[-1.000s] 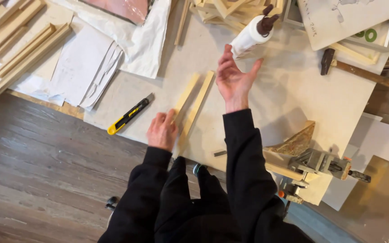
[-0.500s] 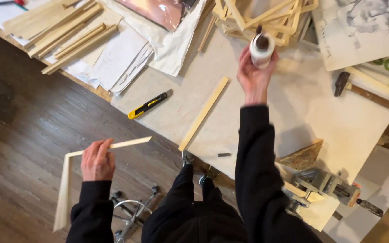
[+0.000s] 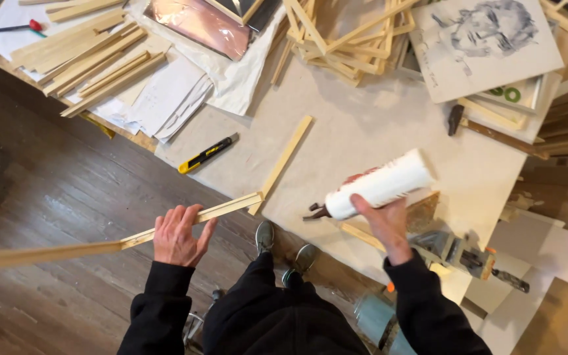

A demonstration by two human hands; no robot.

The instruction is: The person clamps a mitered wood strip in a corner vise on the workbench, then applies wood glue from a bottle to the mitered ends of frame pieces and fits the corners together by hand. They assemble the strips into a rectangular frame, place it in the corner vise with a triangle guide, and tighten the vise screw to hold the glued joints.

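Note:
My left hand [image 3: 177, 235] grips a long pale wooden strip [image 3: 67, 248] near its middle and holds it out over the dark wooden floor, one end reaching toward the table edge. My right hand [image 3: 384, 220] holds a white glue bottle [image 3: 379, 184] on its side above the table, its dark nozzle pointing left. A second wooden strip [image 3: 284, 160] lies loose on the pale table [image 3: 376, 125], just beyond the held strip's end.
A yellow and black utility knife [image 3: 206, 154] lies near the table's left edge. Stacked wooden strips [image 3: 93, 56] and papers sit at upper left, a heap of frames [image 3: 343, 33] at the top, a hammer [image 3: 494, 131] at right, a metal clamp [image 3: 458, 253] at the lower edge.
The glue bottle came down from upright at the far side to a sideways hold near the table's front. The strip in my left hand swung from bent-looking corner to level.

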